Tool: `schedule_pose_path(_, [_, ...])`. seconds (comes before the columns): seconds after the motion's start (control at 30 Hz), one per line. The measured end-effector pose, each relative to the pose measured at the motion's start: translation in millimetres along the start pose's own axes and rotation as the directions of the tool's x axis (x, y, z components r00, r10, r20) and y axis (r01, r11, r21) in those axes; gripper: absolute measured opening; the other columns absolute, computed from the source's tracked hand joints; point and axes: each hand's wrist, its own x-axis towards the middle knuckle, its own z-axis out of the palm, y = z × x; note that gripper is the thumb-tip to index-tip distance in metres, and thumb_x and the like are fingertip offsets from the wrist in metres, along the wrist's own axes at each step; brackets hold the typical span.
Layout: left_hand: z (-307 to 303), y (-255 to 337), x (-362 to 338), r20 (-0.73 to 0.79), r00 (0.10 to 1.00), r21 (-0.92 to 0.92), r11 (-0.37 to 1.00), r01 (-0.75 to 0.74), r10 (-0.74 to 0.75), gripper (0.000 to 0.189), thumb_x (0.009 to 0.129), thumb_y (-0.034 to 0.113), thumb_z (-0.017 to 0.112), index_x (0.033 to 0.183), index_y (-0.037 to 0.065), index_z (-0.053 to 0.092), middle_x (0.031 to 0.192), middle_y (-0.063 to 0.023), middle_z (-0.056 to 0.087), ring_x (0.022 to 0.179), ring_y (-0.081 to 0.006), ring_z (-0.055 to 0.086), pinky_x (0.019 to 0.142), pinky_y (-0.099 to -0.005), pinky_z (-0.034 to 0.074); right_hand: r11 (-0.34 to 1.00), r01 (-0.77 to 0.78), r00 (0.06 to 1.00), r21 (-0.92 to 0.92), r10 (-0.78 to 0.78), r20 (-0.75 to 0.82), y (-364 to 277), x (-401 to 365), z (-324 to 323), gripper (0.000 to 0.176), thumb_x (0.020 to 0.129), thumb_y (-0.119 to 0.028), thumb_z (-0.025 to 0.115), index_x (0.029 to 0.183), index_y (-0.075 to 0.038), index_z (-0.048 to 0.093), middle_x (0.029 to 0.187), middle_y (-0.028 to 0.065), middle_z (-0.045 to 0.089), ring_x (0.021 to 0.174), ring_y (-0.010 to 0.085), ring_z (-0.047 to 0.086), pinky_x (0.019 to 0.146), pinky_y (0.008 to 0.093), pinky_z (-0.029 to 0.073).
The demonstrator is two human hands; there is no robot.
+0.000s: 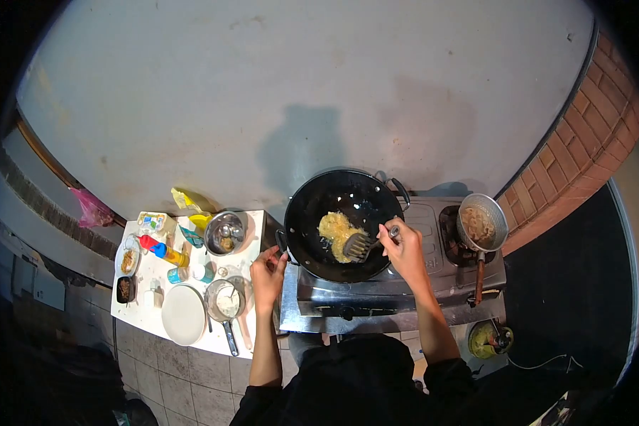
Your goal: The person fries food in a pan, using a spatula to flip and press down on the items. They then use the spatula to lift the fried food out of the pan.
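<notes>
A black wok (312, 195) stands on the gas stove, with a yellow, egg-like food (334, 226) in the middle of it. My right hand (405, 248) is closed around the handle of a slotted spatula (357, 246). The spatula's head rests on the lower right part of the food. At the wok's left side, my left hand (268, 275) has its fingers closed at the wok's small loop handle (281, 240); the fingers partly cover it.
Right of the wok, a metal saucepan (503, 226) with food sits on the second burner. The white side table (145, 323) at left holds a plate (183, 316), a metal bowl (240, 226), a strainer-like pan (227, 328) and sauce bottles (165, 252). A wall rises behind the stove.
</notes>
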Motion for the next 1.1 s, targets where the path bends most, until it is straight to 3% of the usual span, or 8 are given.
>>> schedule_pose_path(0.1, [1.2,-2.6,0.4,0.009,1.000,-0.007,1.000,0.005,-0.005,0.029,0.081,0.011,0.073,0.105,-0.006,0.067,0.064,-0.0042,0.053,0.055,-0.0107,0.048,0.052,-0.0267,0.040,0.999,-0.029,0.999,0.034,0.030,-0.041,6.3,-1.3,0.2,0.018,0.090,-0.009,0.064,0.079,0.001,0.054,0.053,0.0088,0.051,0.044,0.0134,0.056,0.042,0.0286,0.038])
schedule_pose_path(0.3, [2.2,-5.1,-0.3,0.012,1.000,-0.028,1.000,-0.005,0.006,0.030,0.082,0.011,0.072,0.107,-0.006,0.066,0.064,-0.0042,0.054,0.055,-0.0105,0.049,0.052,-0.0264,0.041,0.999,-0.043,0.999,-0.008,0.042,-0.019,15.0,-5.4,-1.5,0.020,0.090,-0.010,0.063,0.076,0.000,0.054,0.050,0.0088,0.049,0.042,0.0134,0.052,0.042,0.0291,0.036])
schedule_pose_path(0.7, [7.1,-12.0,-2.3,-0.003,1.000,-0.054,0.998,0.012,-0.013,0.031,0.083,0.013,0.072,0.109,-0.005,0.066,0.065,-0.0029,0.054,0.056,-0.0088,0.047,0.052,-0.0248,0.039,1.000,0.011,0.992,0.020,-0.008,-0.126,9.6,2.8,-1.4,0.021,0.088,-0.009,0.066,0.075,0.000,0.054,0.051,0.0096,0.048,0.040,0.0158,0.051,0.043,0.0305,0.035])
schedule_pose_path(0.83, [7.7,-13.0,-2.1,-0.003,1.000,-0.042,0.999,0.018,-0.018,0.031,0.084,0.012,0.071,0.109,-0.005,0.066,0.065,-0.0021,0.053,0.056,-0.0083,0.046,0.051,-0.0245,0.038,0.998,-0.033,0.995,0.047,0.038,-0.097,7.8,7.4,1.3,0.020,0.087,-0.008,0.066,0.075,0.001,0.053,0.054,0.0113,0.049,0.043,0.0166,0.053,0.044,0.0310,0.036])
schedule_pose_path(0.9, [7.5,-10.4,-2.7,0.001,1.000,-0.050,0.999,0.014,-0.014,0.031,0.084,0.011,0.071,0.110,-0.005,0.066,0.065,-0.0019,0.053,0.056,-0.0082,0.046,0.051,-0.0242,0.038,0.998,0.029,0.996,-0.060,-0.033,-0.081,12.9,8.2,4.8,0.019,0.087,-0.006,0.065,0.076,0.002,0.053,0.056,0.0131,0.049,0.045,0.0190,0.052,0.045,0.0317,0.037])
schedule_pose_path(1.1, [6.7,-8.2,-3.2,-0.003,1.000,-0.033,0.999,-0.003,0.003,0.032,0.084,0.011,0.070,0.110,-0.006,0.065,0.065,-0.0021,0.053,0.055,-0.0083,0.046,0.052,-0.0243,0.039,0.992,0.079,0.993,-0.100,-0.088,-0.082,11.8,5.0,6.2,0.019,0.087,-0.005,0.063,0.075,0.002,0.050,0.056,0.0150,0.047,0.045,0.0252,0.043,0.046,0.0340,0.036])
